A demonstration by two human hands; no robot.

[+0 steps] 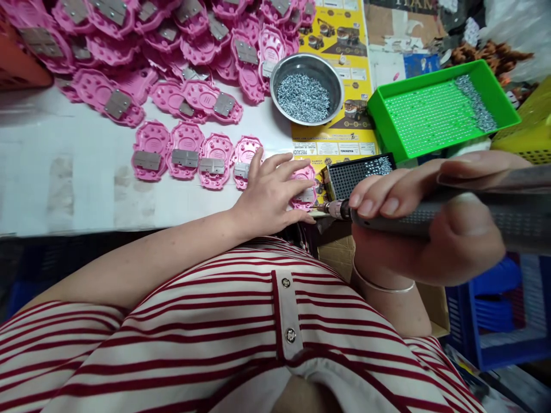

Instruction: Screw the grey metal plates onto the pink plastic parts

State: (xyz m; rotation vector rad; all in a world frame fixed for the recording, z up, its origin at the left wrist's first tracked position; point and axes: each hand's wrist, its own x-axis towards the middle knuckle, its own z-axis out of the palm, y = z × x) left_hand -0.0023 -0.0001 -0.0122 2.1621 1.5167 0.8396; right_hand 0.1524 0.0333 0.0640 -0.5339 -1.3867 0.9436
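My right hand [413, 212] is wrapped round a grey electric screwdriver [465, 218], which lies nearly level across the right side. Its bit points left and meets the lower right edge of a pink plastic part [305, 195] with a metal plate. My left hand [273, 192] lies over the row with its fingers spread, fingertips on or close to that same part. Just left of the hand are more pink parts in a row, among them one [214, 160] with a metal plate across it. The hand hides some of the nearest one [245, 158].
Pink parts with metal plates [116, 103] pile up at the back left. A steel bowl [307, 117] of small screws stands mid-table. To the right are a black perforated tray [357, 178] and a green tray [404, 150], each holding screws. A blue crate [495, 355] stands below right.
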